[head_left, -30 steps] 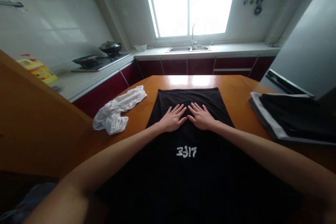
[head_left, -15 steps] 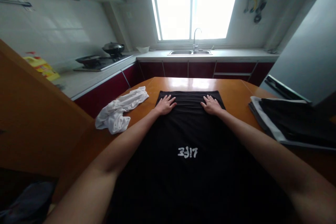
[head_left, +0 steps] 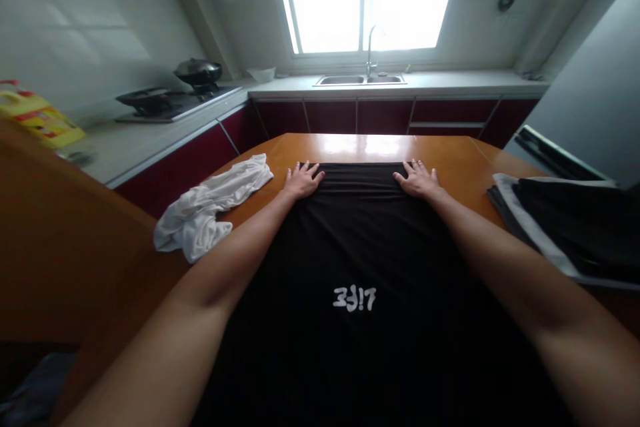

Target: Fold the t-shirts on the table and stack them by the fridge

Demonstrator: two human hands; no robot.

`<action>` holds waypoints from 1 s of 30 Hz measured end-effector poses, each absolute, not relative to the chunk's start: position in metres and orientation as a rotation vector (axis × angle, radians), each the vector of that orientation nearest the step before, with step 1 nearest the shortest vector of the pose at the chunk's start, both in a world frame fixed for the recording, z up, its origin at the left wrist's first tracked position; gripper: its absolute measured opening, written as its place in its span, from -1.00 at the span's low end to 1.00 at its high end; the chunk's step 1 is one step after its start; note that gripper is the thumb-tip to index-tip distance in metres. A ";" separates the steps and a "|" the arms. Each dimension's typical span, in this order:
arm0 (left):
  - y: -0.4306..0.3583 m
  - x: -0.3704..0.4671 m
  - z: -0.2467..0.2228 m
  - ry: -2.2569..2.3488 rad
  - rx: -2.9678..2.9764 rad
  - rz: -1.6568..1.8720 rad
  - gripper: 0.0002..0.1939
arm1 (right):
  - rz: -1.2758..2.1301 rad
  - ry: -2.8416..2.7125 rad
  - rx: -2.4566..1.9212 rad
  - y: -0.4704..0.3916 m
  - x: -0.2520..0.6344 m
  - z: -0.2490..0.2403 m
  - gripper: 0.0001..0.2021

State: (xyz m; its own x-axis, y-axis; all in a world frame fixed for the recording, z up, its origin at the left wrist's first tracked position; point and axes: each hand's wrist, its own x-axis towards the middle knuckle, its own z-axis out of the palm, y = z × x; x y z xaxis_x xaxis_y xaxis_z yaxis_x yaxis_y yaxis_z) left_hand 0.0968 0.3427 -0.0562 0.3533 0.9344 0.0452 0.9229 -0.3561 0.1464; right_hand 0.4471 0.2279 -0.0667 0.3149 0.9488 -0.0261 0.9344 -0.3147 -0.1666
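A black T-shirt (head_left: pixel 357 240) with a white printed word, upside down to me, lies spread over the orange wooden table (head_left: pixel 450 153). Its far hem runs straight across, with small creases just below it. On the far left corner of the hem my left hand (head_left: pixel 303 181) rests flat, fingers spread. My right hand (head_left: pixel 419 180) lies the same way on the far right corner, fingers apart. Both palms face down and press on the cloth without gripping it. The near part of the shirt runs out of view at the bottom.
A crumpled white garment (head_left: pixel 210 203) lies left of the shirt. Folded dark and grey clothes (head_left: pixel 575 227) are stacked at the right. Beyond the table are a counter with a sink (head_left: pixel 360 80), a stove with a wok (head_left: pixel 197 72), and a yellow jug (head_left: pixel 37 117).
Both hands have slid outward to the corners of the hem, still flat. The hem looks more stretched, with straighter creases across it. My view has tilted slightly down.
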 end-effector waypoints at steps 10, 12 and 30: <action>0.337 0.107 -0.049 1.765 2.488 0.153 -0.17 | 0.078 -1.716 -2.420 0.223 0.447 -0.063 -0.20; 0.334 0.108 -0.046 1.749 2.484 0.188 -0.19 | 0.091 -1.694 -2.435 0.222 0.448 -0.060 -0.21; 0.114 0.086 -0.037 1.155 2.789 0.137 -0.30 | 0.127 -2.210 -1.809 -0.025 0.302 -0.039 -0.35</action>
